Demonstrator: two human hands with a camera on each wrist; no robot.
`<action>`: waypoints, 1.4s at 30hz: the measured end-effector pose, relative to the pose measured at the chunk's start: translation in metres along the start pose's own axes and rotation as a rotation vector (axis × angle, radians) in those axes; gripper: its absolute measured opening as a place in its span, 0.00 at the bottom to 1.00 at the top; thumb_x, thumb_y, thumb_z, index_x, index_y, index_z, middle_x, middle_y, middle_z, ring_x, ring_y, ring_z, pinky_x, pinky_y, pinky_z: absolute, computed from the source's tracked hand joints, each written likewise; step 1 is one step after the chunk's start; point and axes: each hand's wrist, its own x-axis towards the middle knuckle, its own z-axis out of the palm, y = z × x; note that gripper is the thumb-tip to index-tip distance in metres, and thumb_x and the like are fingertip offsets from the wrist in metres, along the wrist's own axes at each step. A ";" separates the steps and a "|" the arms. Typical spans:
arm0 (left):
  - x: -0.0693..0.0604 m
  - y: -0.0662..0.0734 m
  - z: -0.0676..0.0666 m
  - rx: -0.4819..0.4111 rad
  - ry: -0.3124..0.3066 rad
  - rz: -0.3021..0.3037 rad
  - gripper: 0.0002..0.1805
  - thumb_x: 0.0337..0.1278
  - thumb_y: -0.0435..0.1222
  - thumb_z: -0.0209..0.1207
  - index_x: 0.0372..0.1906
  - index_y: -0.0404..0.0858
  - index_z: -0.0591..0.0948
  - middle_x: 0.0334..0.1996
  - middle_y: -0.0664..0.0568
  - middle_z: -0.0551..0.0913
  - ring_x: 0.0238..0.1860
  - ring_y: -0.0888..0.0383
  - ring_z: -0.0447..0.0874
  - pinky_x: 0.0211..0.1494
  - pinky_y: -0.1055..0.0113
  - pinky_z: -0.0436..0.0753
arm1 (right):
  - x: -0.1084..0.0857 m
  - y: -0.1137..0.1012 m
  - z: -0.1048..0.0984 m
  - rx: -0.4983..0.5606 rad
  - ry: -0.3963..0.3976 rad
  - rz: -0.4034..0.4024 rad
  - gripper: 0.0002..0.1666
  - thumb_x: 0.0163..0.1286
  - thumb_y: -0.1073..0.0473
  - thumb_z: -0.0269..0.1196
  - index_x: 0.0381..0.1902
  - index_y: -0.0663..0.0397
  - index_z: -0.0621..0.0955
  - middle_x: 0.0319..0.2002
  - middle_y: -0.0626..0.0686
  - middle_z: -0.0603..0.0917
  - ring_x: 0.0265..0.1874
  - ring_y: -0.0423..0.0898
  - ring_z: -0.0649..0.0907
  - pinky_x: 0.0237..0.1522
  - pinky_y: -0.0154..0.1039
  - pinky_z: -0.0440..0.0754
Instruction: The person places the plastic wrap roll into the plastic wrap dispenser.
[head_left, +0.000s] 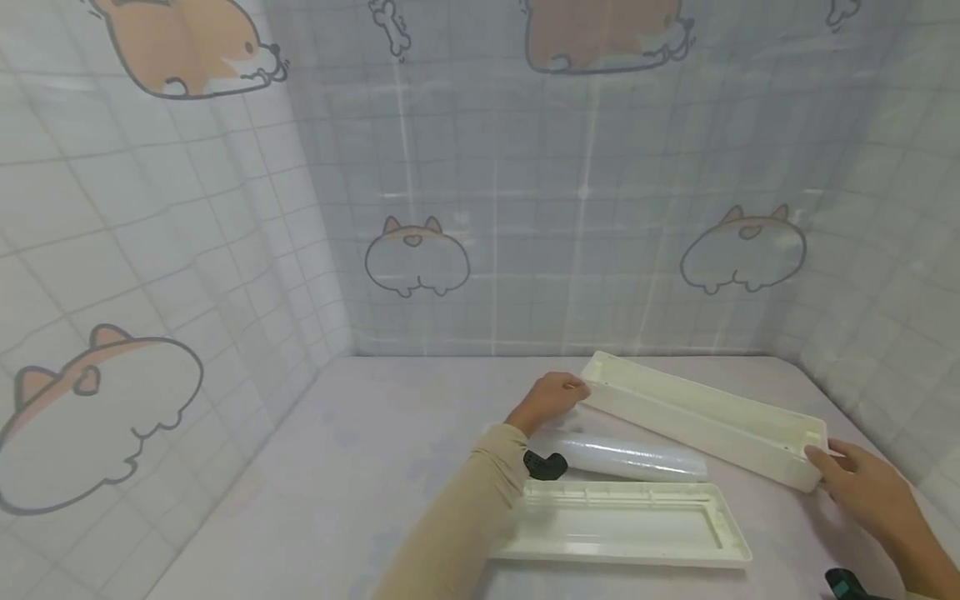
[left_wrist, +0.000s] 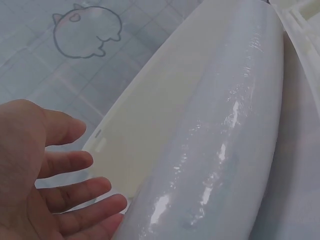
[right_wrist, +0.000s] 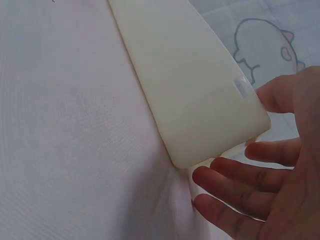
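A long cream plastic box point(head_left: 697, 417) lies at a slant on the right, its open side up in the head view. My left hand point(head_left: 547, 400) holds its left end; in the left wrist view the thumb and curved fingers of this hand point(left_wrist: 60, 175) are at the end of the box point(left_wrist: 145, 110). At the right end, my right hand point(head_left: 870, 492) has its thumb at the rim and its fingers below. The right wrist view shows this hand point(right_wrist: 255, 170) around the corner of the box point(right_wrist: 195, 90).
A shiny wrapped white roll point(head_left: 630, 457) lies between the box and a shallow cream lid-like tray point(head_left: 622, 557) nearer me. A dark object point(head_left: 545, 466) shows by my left sleeve, another point(head_left: 845, 583) by my right wrist. Patterned, translucent curtains point(head_left: 585, 192) surround the pale table surface point(head_left: 330, 467).
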 end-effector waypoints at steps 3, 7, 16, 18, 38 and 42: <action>0.000 0.002 0.003 -0.032 0.001 -0.012 0.21 0.68 0.48 0.59 0.57 0.41 0.83 0.51 0.50 0.85 0.47 0.54 0.85 0.56 0.57 0.80 | 0.001 0.002 -0.001 -0.020 -0.002 -0.042 0.51 0.79 0.34 0.43 0.67 0.85 0.56 0.59 0.85 0.65 0.51 0.77 0.75 0.43 0.66 0.79; 0.002 0.004 0.006 -0.078 0.003 -0.028 0.21 0.68 0.48 0.60 0.58 0.41 0.83 0.50 0.49 0.85 0.41 0.52 0.86 0.51 0.58 0.82 | 0.003 0.005 -0.002 -0.028 -0.015 -0.081 0.52 0.79 0.34 0.42 0.66 0.85 0.56 0.59 0.85 0.65 0.53 0.80 0.71 0.44 0.69 0.77; 0.004 0.004 0.012 -0.180 0.030 -0.096 0.21 0.67 0.46 0.61 0.57 0.36 0.80 0.49 0.47 0.83 0.42 0.47 0.86 0.45 0.60 0.84 | 0.003 0.006 -0.001 -0.001 -0.040 -0.079 0.53 0.78 0.33 0.42 0.69 0.84 0.52 0.60 0.85 0.63 0.55 0.82 0.68 0.46 0.71 0.75; 0.005 0.003 0.013 -0.200 0.041 -0.121 0.23 0.66 0.46 0.62 0.57 0.35 0.78 0.50 0.46 0.82 0.42 0.47 0.86 0.44 0.60 0.84 | 0.003 0.006 -0.001 0.001 -0.048 -0.086 0.53 0.79 0.33 0.41 0.69 0.84 0.52 0.61 0.85 0.63 0.55 0.82 0.67 0.46 0.71 0.75; 0.010 0.008 0.013 -0.245 -0.002 -0.160 0.35 0.67 0.47 0.60 0.71 0.34 0.66 0.62 0.41 0.76 0.50 0.43 0.84 0.57 0.54 0.81 | 0.004 0.004 -0.002 0.041 -0.083 -0.069 0.56 0.77 0.31 0.42 0.69 0.84 0.50 0.60 0.86 0.63 0.52 0.78 0.75 0.43 0.67 0.79; 0.011 0.008 0.013 -0.251 -0.021 -0.153 0.35 0.68 0.47 0.59 0.72 0.34 0.66 0.63 0.41 0.75 0.51 0.43 0.84 0.56 0.55 0.82 | 0.004 0.004 -0.002 0.060 -0.102 -0.060 0.56 0.77 0.31 0.42 0.70 0.84 0.49 0.61 0.86 0.62 0.52 0.76 0.76 0.43 0.66 0.80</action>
